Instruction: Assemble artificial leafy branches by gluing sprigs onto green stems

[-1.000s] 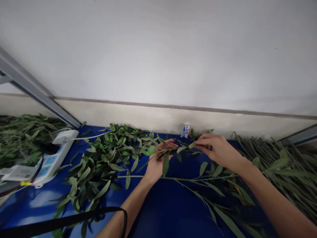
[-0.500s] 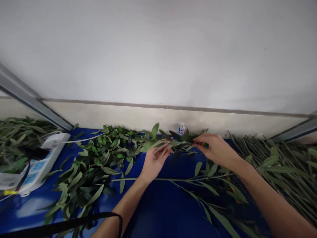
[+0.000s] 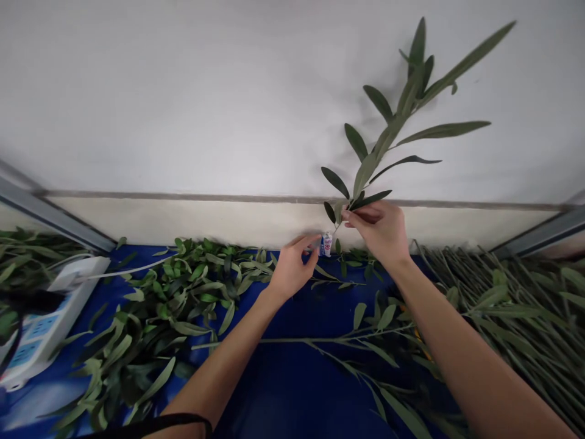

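Note:
My right hand pinches a leafy branch near its lower end. The branch leans up and to the right in front of the white wall, and its bare stem tip points down at a small white container with blue and red print. Whether the tip touches the container I cannot tell. My left hand has its thumb and index finger closed on the container's left side. Below my hands, a longer branch lies across the blue table surface.
A heap of loose leafy sprigs lies on the left, beside a white power strip with a cable. Many long stems are piled at the right. The pale wall rises straight behind the table.
My right hand has raised the branch from lying low across both hands to a steep upward slant. My left hand has let go of the greenery and moved to the printed container.

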`<action>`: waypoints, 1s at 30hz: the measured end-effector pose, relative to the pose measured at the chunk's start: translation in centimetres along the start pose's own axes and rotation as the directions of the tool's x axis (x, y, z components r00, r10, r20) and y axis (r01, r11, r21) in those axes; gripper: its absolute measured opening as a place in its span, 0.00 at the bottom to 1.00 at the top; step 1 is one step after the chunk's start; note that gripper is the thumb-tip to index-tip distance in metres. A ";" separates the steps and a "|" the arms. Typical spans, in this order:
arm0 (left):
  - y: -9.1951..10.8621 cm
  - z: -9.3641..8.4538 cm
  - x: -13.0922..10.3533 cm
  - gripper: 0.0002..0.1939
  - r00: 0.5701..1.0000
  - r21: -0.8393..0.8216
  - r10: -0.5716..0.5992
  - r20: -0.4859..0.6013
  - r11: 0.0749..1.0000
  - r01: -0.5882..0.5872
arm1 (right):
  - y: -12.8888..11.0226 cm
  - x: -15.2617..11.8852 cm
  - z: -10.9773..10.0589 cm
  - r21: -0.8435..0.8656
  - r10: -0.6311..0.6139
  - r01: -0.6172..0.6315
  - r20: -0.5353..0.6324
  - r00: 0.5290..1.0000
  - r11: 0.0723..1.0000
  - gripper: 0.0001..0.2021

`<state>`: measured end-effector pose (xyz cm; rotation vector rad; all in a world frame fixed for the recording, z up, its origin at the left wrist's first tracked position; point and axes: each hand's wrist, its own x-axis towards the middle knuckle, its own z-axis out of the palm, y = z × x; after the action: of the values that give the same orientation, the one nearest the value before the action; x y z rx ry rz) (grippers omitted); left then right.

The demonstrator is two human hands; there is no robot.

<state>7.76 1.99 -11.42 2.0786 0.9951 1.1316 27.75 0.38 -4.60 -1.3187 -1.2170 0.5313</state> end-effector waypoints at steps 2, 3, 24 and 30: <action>-0.1 0.3 -0.1 0.18 0.998 0.039 0.054 0.023 0.998 -0.055 | 0.4 0.3 0.5 0.021 -0.022 0.022 0.005 1.000 1.000 0.06; -0.2 0.5 -0.2 0.18 0.997 0.056 0.078 0.029 0.995 -0.079 | 0.7 0.4 0.7 0.025 -0.032 0.031 0.011 0.999 0.999 0.05; -0.6 1.6 -0.8 0.19 0.984 0.149 0.172 0.054 0.973 -0.179 | 0.9 0.4 1.8 0.002 -0.075 0.075 0.074 0.994 0.997 0.05; -0.5 1.7 -0.8 0.19 0.986 0.137 0.161 0.053 0.976 -0.167 | 0.7 0.1 1.7 -0.008 -0.050 0.051 0.069 0.996 0.999 0.05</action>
<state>8.75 1.38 -12.97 2.3240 0.9213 1.1211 26.53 1.39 -5.50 -1.2831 -1.3075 0.5386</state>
